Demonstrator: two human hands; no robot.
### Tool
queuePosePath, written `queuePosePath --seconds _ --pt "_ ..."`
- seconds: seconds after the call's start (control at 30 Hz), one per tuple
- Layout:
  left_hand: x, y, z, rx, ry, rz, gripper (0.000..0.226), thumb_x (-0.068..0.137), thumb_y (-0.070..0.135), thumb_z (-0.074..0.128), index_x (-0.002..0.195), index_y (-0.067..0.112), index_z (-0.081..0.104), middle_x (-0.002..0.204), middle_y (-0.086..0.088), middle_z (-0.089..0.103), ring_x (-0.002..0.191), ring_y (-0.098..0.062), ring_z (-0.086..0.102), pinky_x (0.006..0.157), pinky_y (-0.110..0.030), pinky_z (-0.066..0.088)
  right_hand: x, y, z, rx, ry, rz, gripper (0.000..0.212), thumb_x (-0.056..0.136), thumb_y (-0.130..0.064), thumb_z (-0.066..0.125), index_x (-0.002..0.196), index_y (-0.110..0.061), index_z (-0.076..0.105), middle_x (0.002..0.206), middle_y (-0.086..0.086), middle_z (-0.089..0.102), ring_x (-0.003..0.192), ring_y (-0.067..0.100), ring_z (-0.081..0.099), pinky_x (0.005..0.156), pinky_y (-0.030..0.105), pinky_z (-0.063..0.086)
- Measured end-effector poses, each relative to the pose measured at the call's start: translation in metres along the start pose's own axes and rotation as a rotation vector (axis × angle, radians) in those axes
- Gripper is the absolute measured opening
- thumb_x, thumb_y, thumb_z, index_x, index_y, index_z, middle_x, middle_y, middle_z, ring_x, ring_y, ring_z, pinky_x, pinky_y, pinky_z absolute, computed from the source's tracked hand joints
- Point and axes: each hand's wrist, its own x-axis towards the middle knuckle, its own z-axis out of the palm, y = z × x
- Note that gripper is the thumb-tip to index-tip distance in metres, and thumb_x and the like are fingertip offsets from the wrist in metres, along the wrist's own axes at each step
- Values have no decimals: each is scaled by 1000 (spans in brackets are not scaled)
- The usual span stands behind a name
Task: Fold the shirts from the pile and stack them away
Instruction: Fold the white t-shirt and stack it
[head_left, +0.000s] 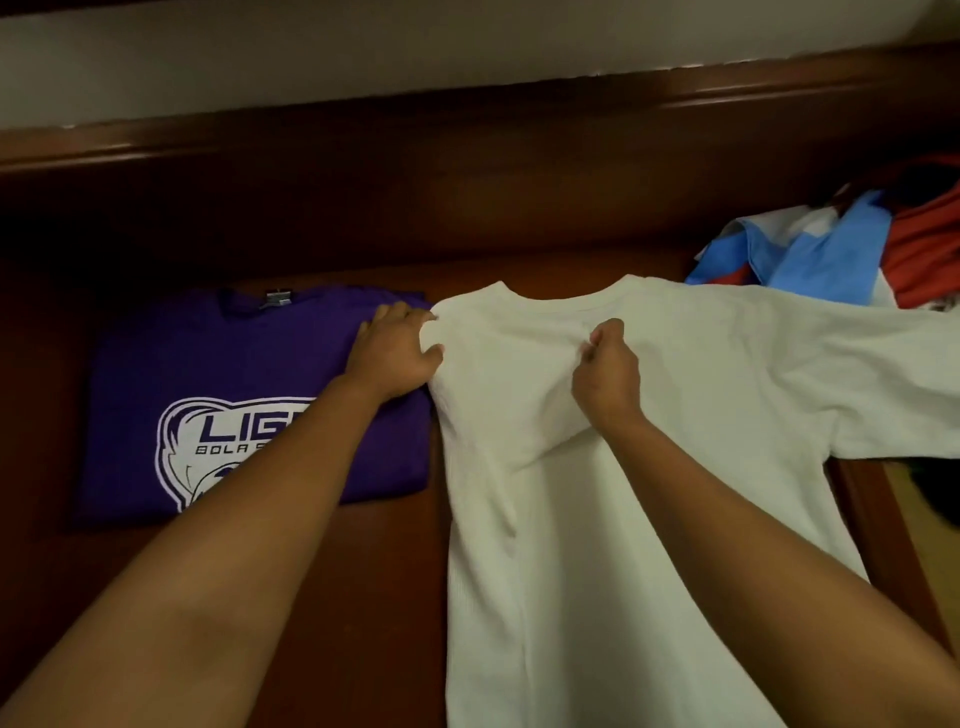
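Observation:
A white shirt (545, 519) lies spread on the dark wooden surface (363, 597), collar away from me, its right sleeve stretched out to the right. My left hand (395, 353) grips the shirt's folded left shoulder edge. My right hand (605, 371) pinches the cloth just below the collar and bunches it up. A folded purple shirt (208, 384) with a white logo lies flat to the left, partly under my left forearm. The pile of unfolded shirts (852, 244), light blue, white and red, sits at the back right.
A dark wooden back panel (467, 171) rises behind the surface, with a pale wall above. The surface's right edge (878, 519) runs past the white shirt, with a lighter floor beyond.

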Motion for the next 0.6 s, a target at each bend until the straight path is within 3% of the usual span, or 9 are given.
queuePosePath --seconds 0.17,0.23,0.3,0.43,0.6 --pt "2 2 4 98 120 24 36 94 29 54 124 11 51 124 -13 51 116 -31 45 93 -44 36 3 7 1 -72 20 27 29 98 -19 50 125 -11 44 118 12 57 99 25 58 84 33 48" --pt "-4 6 6 54 187 73 39 91 32 58 124 14 51 123 -11 49 113 -30 46 90 -44 38 -12 12 11 -135 28 -7 44 96 -32 53 133 -12 39 127 12 53 111 30 56 92 38 48" --pt "-10 9 10 71 153 179 46 88 36 59 129 18 49 128 -9 46 116 -29 44 93 -44 37 -23 18 20 -296 33 -56 53 94 -37 55 137 -13 35 130 13 50 115 31 53 96 41 45" --pt "-16 5 16 280 -50 206 56 91 45 50 143 26 39 151 -8 29 139 -28 24 108 -45 24 -21 21 18 -336 60 -56 46 97 -28 52 137 -12 36 132 15 49 115 30 51 98 40 44" --pt "-32 36 14 316 -46 136 54 95 33 46 145 18 36 155 -12 21 145 -32 12 116 -49 13 -35 25 -16 -269 56 -28 41 98 -27 50 135 -11 41 132 13 50 115 29 53 96 38 46"
